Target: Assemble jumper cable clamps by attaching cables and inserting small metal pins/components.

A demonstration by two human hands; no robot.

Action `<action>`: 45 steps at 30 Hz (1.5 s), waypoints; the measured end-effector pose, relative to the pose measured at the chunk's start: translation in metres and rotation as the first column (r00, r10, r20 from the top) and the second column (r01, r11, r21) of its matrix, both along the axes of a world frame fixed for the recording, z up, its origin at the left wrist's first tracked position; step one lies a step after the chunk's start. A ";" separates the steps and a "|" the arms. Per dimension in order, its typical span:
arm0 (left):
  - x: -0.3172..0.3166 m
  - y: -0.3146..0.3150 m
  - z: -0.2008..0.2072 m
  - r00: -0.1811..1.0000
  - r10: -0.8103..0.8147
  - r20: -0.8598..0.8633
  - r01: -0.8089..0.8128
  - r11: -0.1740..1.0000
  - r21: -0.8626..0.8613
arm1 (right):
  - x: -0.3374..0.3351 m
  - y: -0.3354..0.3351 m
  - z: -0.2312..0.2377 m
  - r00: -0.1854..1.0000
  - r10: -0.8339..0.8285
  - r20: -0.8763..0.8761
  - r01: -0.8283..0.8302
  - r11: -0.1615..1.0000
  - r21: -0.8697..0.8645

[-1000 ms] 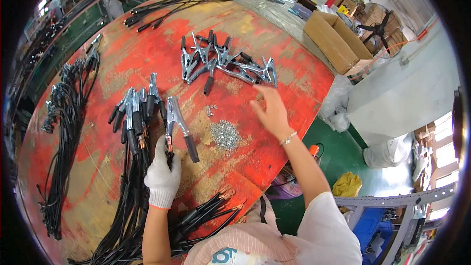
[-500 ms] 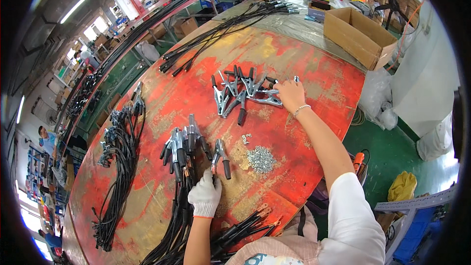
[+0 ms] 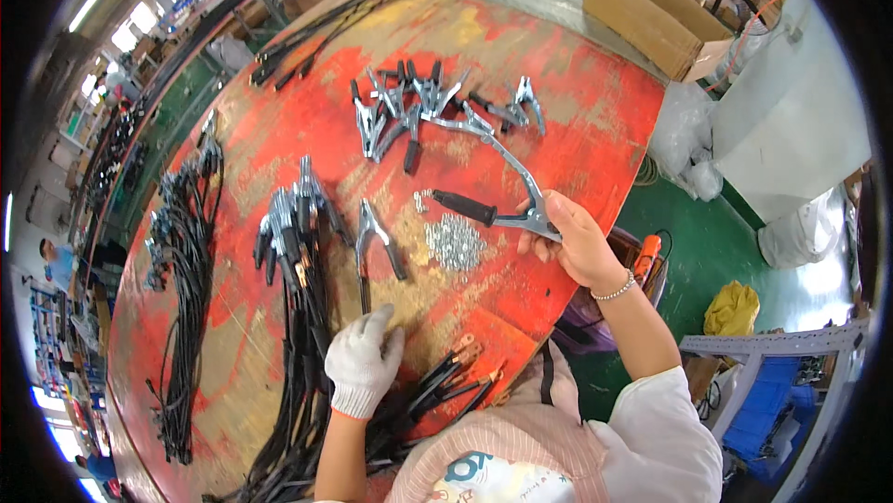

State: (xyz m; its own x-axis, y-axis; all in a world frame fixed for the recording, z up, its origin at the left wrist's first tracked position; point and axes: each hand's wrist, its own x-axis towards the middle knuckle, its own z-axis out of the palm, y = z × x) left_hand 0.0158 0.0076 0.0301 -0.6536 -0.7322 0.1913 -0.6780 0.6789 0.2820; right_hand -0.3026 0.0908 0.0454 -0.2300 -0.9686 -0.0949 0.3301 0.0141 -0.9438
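Note:
My right hand [image 3: 579, 241], bare with a bracelet at the wrist, holds a silver spring clamp [image 3: 532, 205] by its jaw end. One of its handles wears a black sleeve and points left over the table. My left hand [image 3: 361, 359], in a white glove, is low over the cables, its thumb apart from its loosely bent fingers; I see nothing held in it. Just beyond it lies another clamp [image 3: 372, 233] with its handles toward me. A heap of small metal nuts [image 3: 454, 242] sits between the hands. Farther back lies a group of loose clamps [image 3: 409, 112].
Black cables with clamps [image 3: 296, 224] lie left of my left hand, with another cable bundle [image 3: 191, 308] farther left. Copper-lugged cable ends [image 3: 460, 354] are near the front edge. A cardboard box [image 3: 646, 19] stands at the far right, and more cables [image 3: 344, 10] lie at the back.
My right hand has come back from the clamp group toward me with one clamp. My left hand has drawn back slightly from the single clamp, and the view has shifted.

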 end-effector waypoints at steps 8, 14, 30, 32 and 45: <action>0.024 0.048 0.001 0.977 -0.153 0.147 0.109 0.957 0.268 | 0.064 0.025 -0.006 0.969 -0.009 -0.246 0.012 1.000 0.010; 0.024 0.047 -0.004 0.978 -0.127 0.167 0.075 0.955 0.286 | 0.077 0.036 0.016 0.617 -0.168 -0.769 -0.050 0.967 -0.251; 0.000 0.041 -0.002 0.949 -0.167 0.266 0.076 0.943 0.323 | 0.059 0.073 -0.059 0.925 -0.379 -0.022 0.367 0.908 -0.202; -0.006 0.040 -0.005 0.941 -0.195 0.276 0.100 0.941 0.324 | 0.057 0.073 -0.051 0.833 -0.351 -0.428 0.222 0.920 -0.322; 0.012 0.017 0.023 0.909 0.365 -0.201 -0.061 0.593 0.803 | 0.058 0.062 -0.047 0.767 -0.547 -0.336 0.348 0.794 -0.498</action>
State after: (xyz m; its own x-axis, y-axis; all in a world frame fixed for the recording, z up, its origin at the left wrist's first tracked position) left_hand 0.0276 0.0251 0.0531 -0.4711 -0.8098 -0.3497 -0.5414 -0.0475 0.8394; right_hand -0.2450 0.1525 -0.0014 -0.5648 -0.6686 0.4836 -0.2512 -0.4190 -0.8726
